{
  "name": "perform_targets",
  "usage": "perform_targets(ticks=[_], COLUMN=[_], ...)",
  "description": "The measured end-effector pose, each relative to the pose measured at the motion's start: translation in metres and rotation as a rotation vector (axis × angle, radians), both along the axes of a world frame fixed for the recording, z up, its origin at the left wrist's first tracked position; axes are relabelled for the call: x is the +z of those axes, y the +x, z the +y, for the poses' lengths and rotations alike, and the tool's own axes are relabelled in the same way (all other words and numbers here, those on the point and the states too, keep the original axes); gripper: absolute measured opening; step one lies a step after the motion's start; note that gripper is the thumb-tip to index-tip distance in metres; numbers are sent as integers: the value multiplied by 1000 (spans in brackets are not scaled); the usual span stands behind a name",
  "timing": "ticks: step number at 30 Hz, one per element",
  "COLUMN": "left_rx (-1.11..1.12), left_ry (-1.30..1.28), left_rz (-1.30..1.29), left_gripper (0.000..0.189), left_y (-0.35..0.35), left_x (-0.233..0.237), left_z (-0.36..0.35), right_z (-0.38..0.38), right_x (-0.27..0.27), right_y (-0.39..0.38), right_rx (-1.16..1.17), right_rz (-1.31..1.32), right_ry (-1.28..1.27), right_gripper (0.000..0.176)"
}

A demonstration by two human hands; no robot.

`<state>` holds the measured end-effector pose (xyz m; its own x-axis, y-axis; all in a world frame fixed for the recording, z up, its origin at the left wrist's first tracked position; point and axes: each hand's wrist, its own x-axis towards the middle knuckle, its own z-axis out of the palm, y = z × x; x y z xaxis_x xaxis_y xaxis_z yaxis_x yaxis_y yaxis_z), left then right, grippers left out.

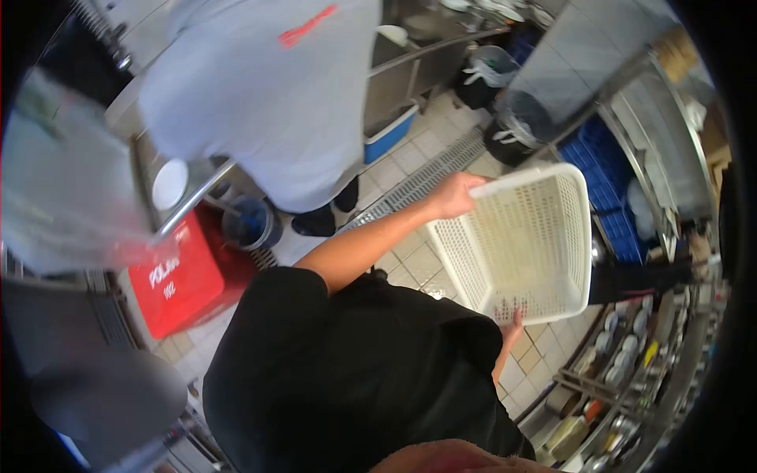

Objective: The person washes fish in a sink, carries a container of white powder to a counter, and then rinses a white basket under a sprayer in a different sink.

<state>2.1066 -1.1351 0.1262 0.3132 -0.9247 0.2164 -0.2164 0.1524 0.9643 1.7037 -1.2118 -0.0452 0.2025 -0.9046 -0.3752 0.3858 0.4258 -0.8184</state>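
Observation:
A white perforated plastic basket (530, 240) is held tilted in front of my body, its hollow side showing. My left hand (457, 197) grips the rim at the upper left corner, fingers closed around it. At the lower edge, my right hand (512, 327) holds the basket from the outside. Most of its fingers are hidden behind the basket wall. Tiled floor lies beneath the basket.
A person in a white shirt (268, 94) stands close by. Around stand a red bin (177, 276), a dark bucket (252, 225), bins with bag liners (516, 126) and blue crates (603, 173). Shelves of dishes (619, 351) line the lower right. A blurred shape (71, 173) fills the left.

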Motion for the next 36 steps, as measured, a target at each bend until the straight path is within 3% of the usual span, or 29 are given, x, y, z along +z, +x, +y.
perform_targets(ticks=[5, 9, 10, 14, 17, 22, 24, 32, 36], left_rx=[-127, 34, 3, -29, -56, -25, 1, 190, 241], left_ry=[24, 17, 78, 223, 448, 623, 651, 561, 529], left_rz=[41, -27, 102, 101, -9, -166, -254, -171, -86], left_gripper=[47, 53, 53, 51, 51, 52, 51, 52, 52], left_y=[28, 50, 58, 108, 143, 191, 204, 280, 325], left_x=[15, 27, 24, -49, -76, -86, -70, -55, -50], left_z=[-59, -72, -78, -117, -138, -184, -198, -219, -220], right_z=[-41, -65, -73, -120, -177, -281, -327, -481, -500], right_x=[15, 4, 3, -26, -71, -89, -77, -8, 43], right_y=[22, 29, 32, 40, 49, 110, 141, 296, 389], right_rx=[-15, -43, -51, -39, 25, 29, 79, 385, 420], right_rz=[-28, 27, 42, 130, 109, 237, 268, 190, 204], right_ry=[0, 98, 134, 264, 272, 304, 302, 51, -44], right_gripper=[56, 56, 56, 55, 54, 58, 58, 55, 54])
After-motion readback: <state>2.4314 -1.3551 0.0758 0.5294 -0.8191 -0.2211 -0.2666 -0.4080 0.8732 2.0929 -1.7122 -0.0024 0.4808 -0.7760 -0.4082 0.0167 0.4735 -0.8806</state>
